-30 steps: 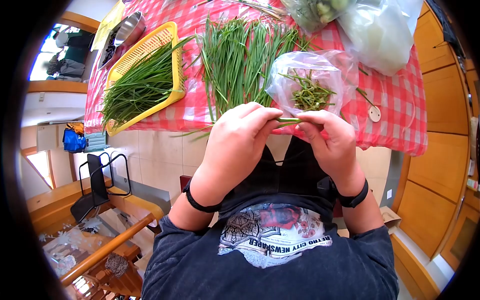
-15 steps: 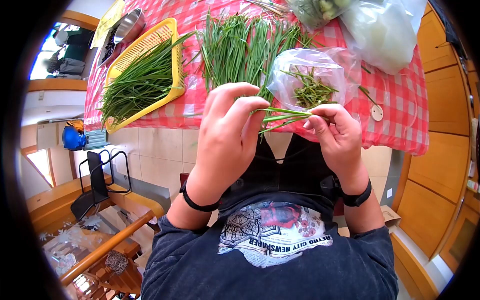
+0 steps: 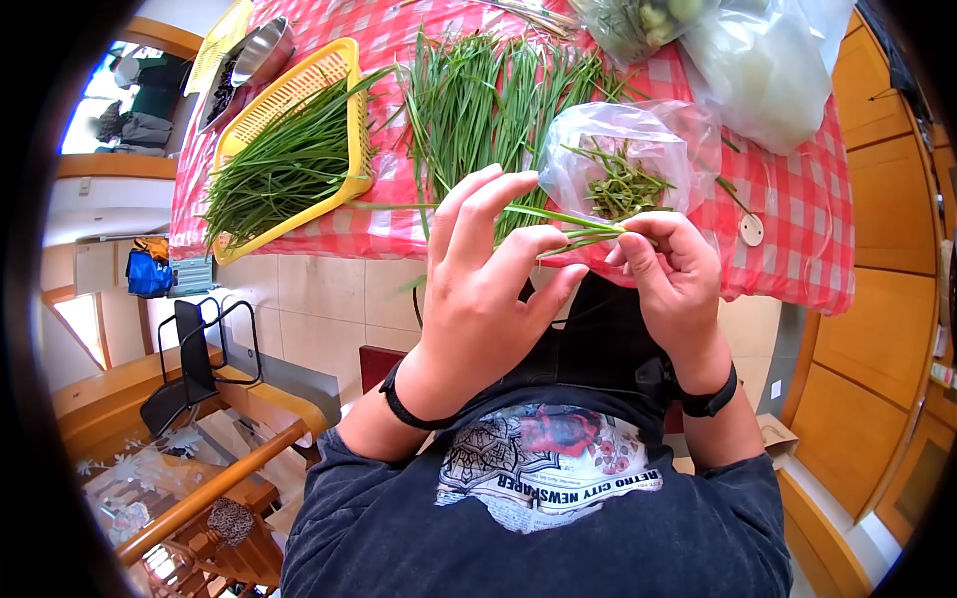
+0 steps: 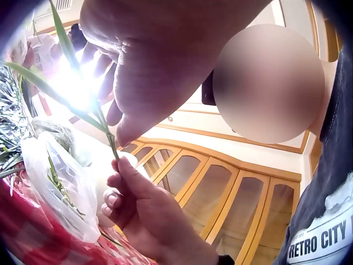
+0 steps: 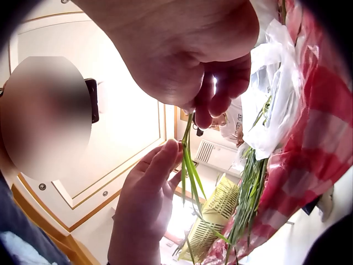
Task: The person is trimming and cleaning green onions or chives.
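Observation:
My right hand pinches a few garlic chives at their stem end between thumb and fingers, above the table's front edge. The green leaves run leftward to my left hand, which has its fingers spread and slightly bent. In the right wrist view, the left thumb and fingertips are right beside the stalk, just below the pinched end. Beyond the hands, a clear plastic bag lies with its mouth open, holding short green and yellowish trimmings. A wide bunch of loose chives lies left of the bag.
At the left, a yellow basket holds more chives. Behind it are a metal bowl and a tray of dark pieces. Filled plastic bags stand at the back right. A small white disc lies on the red checked tablecloth.
The left hand has come away from the stem end, and its fingers have spread beside the leaves. The right hand keeps its pinch on the chives, which now show fanned out.

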Demonstrator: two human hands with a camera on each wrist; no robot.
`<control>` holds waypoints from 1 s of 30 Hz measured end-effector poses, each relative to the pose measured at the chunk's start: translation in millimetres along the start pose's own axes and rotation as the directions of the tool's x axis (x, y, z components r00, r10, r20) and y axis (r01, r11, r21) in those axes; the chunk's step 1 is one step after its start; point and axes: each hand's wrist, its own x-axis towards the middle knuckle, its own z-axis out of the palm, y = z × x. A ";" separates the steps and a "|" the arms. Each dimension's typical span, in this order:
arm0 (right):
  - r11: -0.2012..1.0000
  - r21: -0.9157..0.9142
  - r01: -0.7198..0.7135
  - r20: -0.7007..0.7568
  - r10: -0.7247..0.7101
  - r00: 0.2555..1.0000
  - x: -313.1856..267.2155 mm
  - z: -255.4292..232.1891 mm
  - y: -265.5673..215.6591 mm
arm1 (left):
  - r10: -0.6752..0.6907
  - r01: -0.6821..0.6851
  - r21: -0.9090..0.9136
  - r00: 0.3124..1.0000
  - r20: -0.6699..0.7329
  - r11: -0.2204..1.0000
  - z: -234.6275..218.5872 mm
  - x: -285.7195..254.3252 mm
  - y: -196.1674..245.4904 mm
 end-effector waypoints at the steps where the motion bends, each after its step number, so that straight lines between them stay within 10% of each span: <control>1: 1.000 0.016 -0.017 0.002 0.017 1.000 -0.5 0.2 -0.9 | -0.021 0.021 0.026 1.000 0.000 0.999 -0.1 0.2 1.5; 30: 0.990 -0.050 0.133 0.008 -0.132 0.991 -14.3 -8.6 -6.7 | -0.087 0.101 -0.169 0.992 0.093 0.980 -10.8 -0.7 4.6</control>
